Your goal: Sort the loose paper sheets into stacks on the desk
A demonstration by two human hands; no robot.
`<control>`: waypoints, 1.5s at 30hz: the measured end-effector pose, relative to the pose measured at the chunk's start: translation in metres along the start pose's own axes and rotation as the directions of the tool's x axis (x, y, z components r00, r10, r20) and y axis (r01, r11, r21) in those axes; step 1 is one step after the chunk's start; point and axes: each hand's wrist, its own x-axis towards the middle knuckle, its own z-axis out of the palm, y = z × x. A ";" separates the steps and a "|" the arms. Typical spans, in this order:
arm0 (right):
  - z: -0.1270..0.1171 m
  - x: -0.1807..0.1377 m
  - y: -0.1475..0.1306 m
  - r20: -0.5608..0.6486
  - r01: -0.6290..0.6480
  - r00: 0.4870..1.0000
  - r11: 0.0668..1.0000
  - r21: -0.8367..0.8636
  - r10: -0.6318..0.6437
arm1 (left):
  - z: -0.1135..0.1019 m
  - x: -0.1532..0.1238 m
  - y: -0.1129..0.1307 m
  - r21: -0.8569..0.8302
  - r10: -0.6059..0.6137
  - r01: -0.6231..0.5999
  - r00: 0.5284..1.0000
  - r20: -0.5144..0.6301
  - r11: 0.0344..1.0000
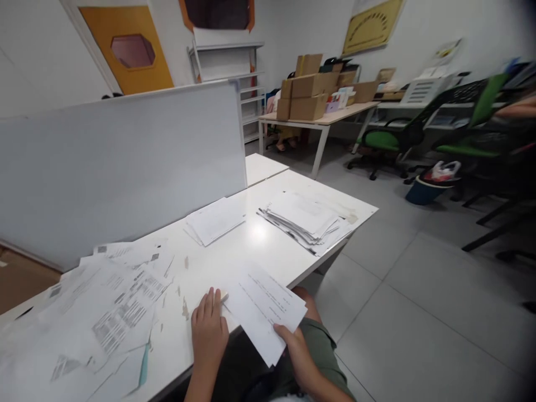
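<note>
- The person's right hand point(293, 346) is closed on a sheaf of white printed sheets point(263, 307), thumb on top and fingers underneath, pinching it at its nearest corner.
- That sheaf sits at the near edge of the white rectangular desk point(259, 240), partly over the top and partly hanging out past the edge above the person's lap.
- Its long axis runs on a slant, from the gripped corner up and away to the left, so most of the paper lies ahead and to the left of the right hand.
- The left hand point(208, 329) lies flat, palm down, fingers straight and close together, gripping nothing. It rests on the desk by the near edge.
- The left fingertips lie just beside the sheaf's left corner, so this free hand is the nearer one to the loose end. I cannot tell whether they touch the paper.
- A small pale scrap point(224, 295) shows between those fingertips and the sheaf; what it is I cannot make out.
- A loose spread of printed forms point(117, 307) covers the left end of the desk.
- A thick ragged pile of white papers point(307, 220) lies at the far right corner, well apart from both hands.
</note>
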 end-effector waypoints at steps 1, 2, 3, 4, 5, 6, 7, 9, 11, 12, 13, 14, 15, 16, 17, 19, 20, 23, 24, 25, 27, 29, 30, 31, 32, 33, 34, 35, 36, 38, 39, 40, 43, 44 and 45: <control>0.000 0.006 -0.007 -0.002 0.019 1.000 1.000 0.001 -0.019 | 0.001 0.000 0.000 0.002 -0.007 0.007 1.000 -0.017 1.000; -0.002 0.014 -0.016 -0.011 0.053 0.999 0.999 0.001 -0.053 | 0.002 0.000 -0.001 0.000 -0.014 0.014 1.000 -0.028 1.000; -0.005 0.023 -0.027 -0.030 0.101 0.994 0.995 0.005 -0.101 | 0.003 0.000 -0.001 -0.006 -0.020 0.020 0.999 -0.040 1.000; -0.008 0.035 -0.040 -0.067 0.163 0.984 0.987 0.008 -0.162 | 0.005 0.001 -0.001 -0.013 -0.024 0.023 0.998 -0.054 1.000; -0.013 0.048 -0.056 -0.116 0.228 0.967 0.974 -0.015 -0.228 | 0.006 0.001 -0.001 -0.021 -0.025 0.024 0.998 -0.065 1.000; -0.018 0.063 -0.073 -0.168 0.282 0.943 0.957 -0.064 -0.289 | 0.007 0.001 -0.001 -0.029 -0.024 0.022 0.997 -0.074 0.999; -0.023 0.081 -0.092 -0.214 0.316 0.916 0.940 -0.130 -0.338 | 0.008 0.001 -0.001 -0.036 -0.025 0.022 0.996 -0.080 0.999; -0.032 0.120 -0.130 -0.262 0.305 0.880 0.895 -0.327 -0.396 | 0.010 0.002 -0.003 -0.047 -0.029 0.024 0.995 -0.091 0.999; -0.041 0.160 -0.166 -0.256 0.273 0.875 0.855 -0.441 -0.411 | 0.011 0.001 -0.004 -0.052 -0.031 0.026 0.995 -0.092 0.998; -0.044 0.178 -0.181 -0.246 0.251 0.876 0.828 -0.502 -0.415 | 0.011 0.001 -0.004 -0.052 -0.034 0.029 0.995 -0.093 0.998; -0.047 0.195 -0.195 -0.238 0.232 0.873 0.791 -0.567 -0.426 | 0.011 0.000 -0.004 -0.049 -0.038 0.033 0.995 -0.094 0.998; -0.050 0.208 -0.205 -0.229 0.214 0.867 0.746 -0.631 -0.443 | 0.011 0.000 -0.004 -0.046 -0.043 0.039 0.994 -0.097 0.998; -0.052 0.219 -0.214 -0.221 0.199 0.857 0.695 -0.691 -0.466 | 0.010 -0.001 -0.004 -0.043 -0.051 0.047 0.993 -0.104 0.998; -0.054 0.227 -0.219 -0.215 0.186 0.843 0.642 -0.744 -0.493 | 0.010 -0.002 -0.003 -0.040 -0.058 0.054 0.992 -0.114 0.998; -0.055 0.232 -0.222 -0.208 0.174 0.826 0.588 -0.790 -0.524 | 0.010 -0.003 -0.003 -0.036 -0.063 0.059 0.990 -0.124 0.998; -0.057 0.238 -0.219 -0.197 0.150 0.787 0.491 -0.858 -0.585 | 0.009 -0.004 -0.002 -0.027 -0.066 0.063 0.989 -0.133 0.998; -0.057 0.239 -0.214 -0.191 0.140 0.767 0.450 -0.882 -0.612 | 0.009 -0.005 -0.002 -0.022 -0.065 0.062 0.989 -0.134 0.998; -0.061 0.242 -0.192 -0.134 0.142 0.704 0.323 -0.936 -0.698 | 0.010 -0.006 -0.001 -0.001 -0.055 0.055 0.988 -0.142 0.998; -0.063 0.244 -0.184 -0.080 0.151 0.674 0.243 -0.958 -0.735 | 0.010 -0.007 -0.001 0.007 -0.053 0.054 0.988 -0.146 0.998; -0.066 0.247 -0.177 -0.011 0.160 0.640 0.147 -0.976 -0.768 | 0.011 -0.007 -0.001 0.015 -0.051 0.054 0.987 -0.151 0.998; -0.071 0.252 -0.167 0.130 0.174 0.563 -0.036 -0.984 -0.816 | 0.012 -0.009 -0.002 0.034 -0.053 0.059 0.985 -0.162 0.998; -0.070 0.256 -0.164 0.204 0.207 0.479 -0.116 -0.971 -0.854 | 0.014 -0.012 -0.002 0.054 -0.046 0.057 0.983 -0.178 0.997; -0.065 0.256 -0.165 0.216 0.237 0.432 -0.121 -0.964 -0.875 | 0.015 -0.013 -0.002 0.065 -0.038 0.051 0.982 -0.187 0.997; -0.057 0.255 -0.166 0.226 0.275 0.391 -0.121 -0.954 -0.892 | 0.016 -0.014 -0.003 0.077 -0.030 0.046 0.981 -0.193 0.996; -0.045 0.253 -0.166 0.247 0.323 0.371 -0.124 -0.938 -0.895 | 0.017 -0.015 -0.003 0.088 -0.024 0.042 0.980 -0.196 0.995; -0.030 0.249 -0.165 0.295 0.382 0.390 -0.138 -0.914 -0.872 | 0.017 -0.016 -0.002 0.097 -0.022 0.042 0.980 -0.196 0.994; -0.010 0.245 -0.161 0.374 0.451 0.438 -0.160 -0.878 -0.818 | 0.017 -0.016 -0.002 0.105 -0.025 0.047 0.981 -0.194 0.993; 0.012 0.240 -0.154 0.469 0.523 0.491 -0.182 -0.833 -0.734 | 0.017 -0.016 -0.001 0.111 -0.034 0.056 0.981 -0.189 0.992; 0.037 0.235 -0.144 0.580 0.601 0.544 -0.201 -0.774 -0.606 | 0.016 -0.016 0.000 0.113 -0.043 0.065 0.982 -0.183 0.991; 0.090 0.226 -0.117 0.726 0.713 0.549 -0.222 -0.666 -0.414 | 0.013 -0.016 0.003 0.115 -0.059 0.079 0.984 -0.170 0.990; 0.116 0.222 -0.101 0.767 0.747 0.541 -0.223 -0.626 -0.345 | 0.012 -0.017 0.004 0.113 -0.063 0.082 0.984 -0.165 0.990; 0.141 0.219 -0.086 0.795 0.771 0.536 -0.220 -0.598 -0.284 | 0.011 -0.017 0.006 0.105 -0.072 0.090 0.984 -0.162 0.990; 0.201 0.212 -0.046 0.848 0.825 0.514 -0.195 -0.530 -0.126 | 0.012 -0.019 0.010 0.049 -0.137 0.147 0.975 -0.175 0.988; 0.214 0.211 -0.038 0.863 0.843 0.499 -0.185 -0.505 -0.082 | 0.014 -0.020 0.011 0.024 -0.161 0.168 0.970 -0.182 0.986; 0.224 0.211 -0.031 0.873 0.856 0.485 -0.175 -0.486 -0.047 | 0.015 -0.021 0.012 0.001 -0.181 0.184 0.965 -0.190 0.983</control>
